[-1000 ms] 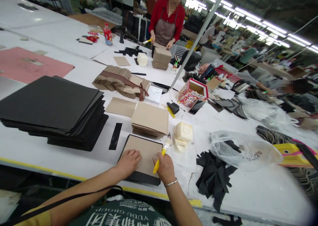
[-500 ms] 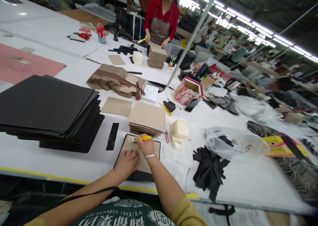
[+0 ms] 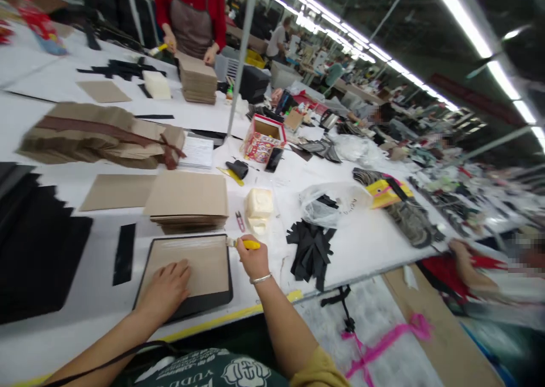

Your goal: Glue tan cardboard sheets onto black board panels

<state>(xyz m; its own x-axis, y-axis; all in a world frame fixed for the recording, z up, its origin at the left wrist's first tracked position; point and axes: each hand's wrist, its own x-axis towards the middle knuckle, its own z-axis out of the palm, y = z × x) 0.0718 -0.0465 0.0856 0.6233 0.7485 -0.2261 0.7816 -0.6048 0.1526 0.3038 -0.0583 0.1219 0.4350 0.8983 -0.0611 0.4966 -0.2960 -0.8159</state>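
My right hand [image 3: 254,257] grips a brush [image 3: 247,244] by its yellow handle. The bristles are at the top right corner of a tan board [image 3: 208,268] that lies on a larger black sheet [image 3: 200,303]. A wet, shiny strip runs along the board's top edge. Flat on the board's left part rests my left hand [image 3: 168,285], fingers stretched out. Just beyond is a stack of tan boards [image 3: 189,197]. A cream-coloured block-like container [image 3: 259,205] and small pink snips [image 3: 240,221] stand right of that stack.
To the left are a stack of black sheets [image 3: 38,251] and a black strip [image 3: 124,253]. Black strips [image 3: 313,251] lie in a heap at right, beside a plastic bag [image 3: 326,202]. A metal pole [image 3: 242,58] rises behind. Across the table a co-worker [image 3: 191,18] holds another brush.
The brush in my right hand has moved rightward along the board's top edge to its corner. My left hand stays flat on the board. The view has swung right.
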